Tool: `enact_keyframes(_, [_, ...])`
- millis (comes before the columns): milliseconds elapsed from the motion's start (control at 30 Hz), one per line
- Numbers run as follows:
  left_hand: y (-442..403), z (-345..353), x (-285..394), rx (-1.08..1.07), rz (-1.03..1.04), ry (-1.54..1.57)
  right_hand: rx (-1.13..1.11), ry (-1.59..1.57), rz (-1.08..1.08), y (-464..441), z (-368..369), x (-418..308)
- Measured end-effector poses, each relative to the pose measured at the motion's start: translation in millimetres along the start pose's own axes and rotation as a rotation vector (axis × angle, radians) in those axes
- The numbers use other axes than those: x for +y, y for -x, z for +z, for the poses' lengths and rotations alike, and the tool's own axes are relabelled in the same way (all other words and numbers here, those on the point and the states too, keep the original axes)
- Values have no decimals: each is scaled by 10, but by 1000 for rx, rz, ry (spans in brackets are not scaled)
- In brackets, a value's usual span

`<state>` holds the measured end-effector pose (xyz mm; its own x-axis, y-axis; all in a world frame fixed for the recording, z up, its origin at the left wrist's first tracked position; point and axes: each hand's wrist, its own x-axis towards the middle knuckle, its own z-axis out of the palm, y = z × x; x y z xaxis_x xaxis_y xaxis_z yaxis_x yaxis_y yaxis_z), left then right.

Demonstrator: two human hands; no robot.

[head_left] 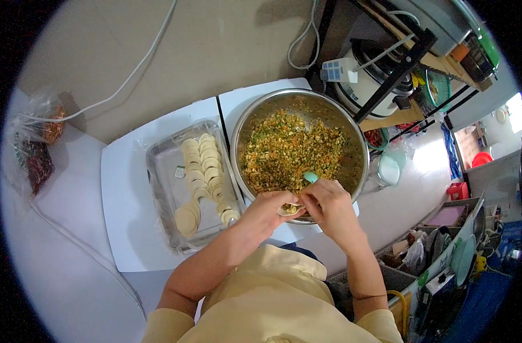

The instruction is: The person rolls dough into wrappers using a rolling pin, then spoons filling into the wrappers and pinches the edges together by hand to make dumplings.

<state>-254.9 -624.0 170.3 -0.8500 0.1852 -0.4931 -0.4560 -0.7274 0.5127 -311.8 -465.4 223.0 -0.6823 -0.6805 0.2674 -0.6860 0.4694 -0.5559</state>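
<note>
Over the near rim of a large steel bowl (364,166), my left hand (266,210) is closed on a round dumpling wrapper (289,211) with some filling in it. My right hand (332,210) meets it from the other side, its fingertips pinched at the wrapper's edge. A pale green spoon end (310,177) shows just beyond the right hand's fingers; whether that hand holds it I cannot tell. Chopped filling (289,148), green, orange and yellow, covers most of the bowl's inside. Left of the bowl, a clear-lined tray (165,200) holds rows of folded dumplings (209,160) and stacked round wrappers (187,219).
Bowl and tray stand on a white table (129,228) against a wall. At the right is a black-framed shelf (398,74) with a cooker (358,86) and a power strip (340,70). A plastic bag (35,143) hangs at the left; crates (444,234) crowd the lower right.
</note>
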Motion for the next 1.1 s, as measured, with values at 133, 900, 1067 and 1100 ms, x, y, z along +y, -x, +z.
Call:
enact_keyframes(133, [-8,50,21,50,-13,75,49,-50,24,-12,37,13])
enact_keyframes(900, [-49,39,63,20,-39,45,77,-201,166,11,16,87])
enact_keyframes(1067, [-45,45,51,38,-32,19,40,-184,193,13,26,113])
enact_keyframes(1100, [-41,40,48,19,-27,30,33,-182,205,4,14,97])
